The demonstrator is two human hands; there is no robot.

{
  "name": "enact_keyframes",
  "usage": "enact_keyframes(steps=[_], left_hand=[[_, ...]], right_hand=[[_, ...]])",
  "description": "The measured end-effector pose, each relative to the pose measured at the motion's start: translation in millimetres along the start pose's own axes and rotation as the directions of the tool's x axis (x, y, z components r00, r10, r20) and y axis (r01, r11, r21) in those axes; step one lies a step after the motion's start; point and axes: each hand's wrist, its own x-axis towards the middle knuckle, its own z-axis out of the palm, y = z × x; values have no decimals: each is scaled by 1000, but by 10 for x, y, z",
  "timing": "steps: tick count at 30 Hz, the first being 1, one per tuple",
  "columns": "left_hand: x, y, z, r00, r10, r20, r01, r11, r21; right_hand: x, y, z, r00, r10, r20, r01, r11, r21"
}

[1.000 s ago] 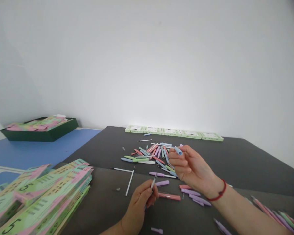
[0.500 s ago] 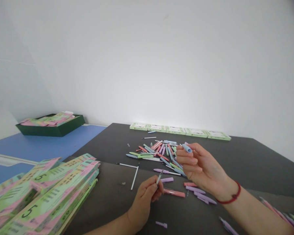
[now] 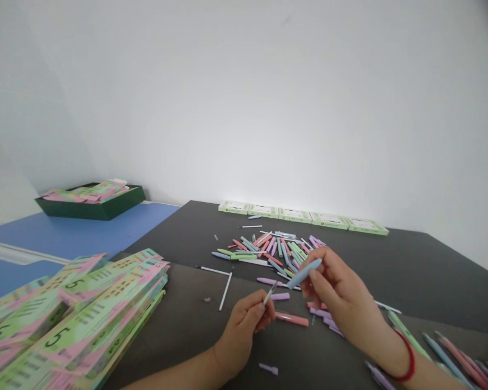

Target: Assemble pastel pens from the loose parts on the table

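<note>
My left hand (image 3: 244, 325) is closed around a slim pen (image 3: 270, 292), its pointed tip up and to the right. Most of that pen is hidden in the fingers. A light blue pen cap (image 3: 305, 273) is pinched between the thumb and fingers of my right hand (image 3: 337, 287). The cap slants down toward the pen tip, close by; whether they touch I cannot tell. Under and beside the hands lie a coral pen part (image 3: 293, 318), a purple cap (image 3: 280, 296) and a small purple piece (image 3: 269, 369).
Behind the hands spreads a pile of pastel pen parts (image 3: 274, 246) with white refills. Flat green-white boxes (image 3: 295, 215) line the back edge. Printed cartons (image 3: 77, 325) are stacked at left; a dark green tray (image 3: 77, 210) holds more. Several pens (image 3: 447, 352) lie at lower right.
My right hand has turned and lowered the blue cap, bringing it left and nearer the pen tip. The left hand stays almost in place, still holding the pen.
</note>
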Motion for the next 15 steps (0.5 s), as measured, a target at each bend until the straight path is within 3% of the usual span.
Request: enact_keyframes(steps=[15], left_hand=[[-21,-11,15,999,16,30,-16,1000,15]], right_hand=[[48,36,135,992,-61,112,92,952,-291]])
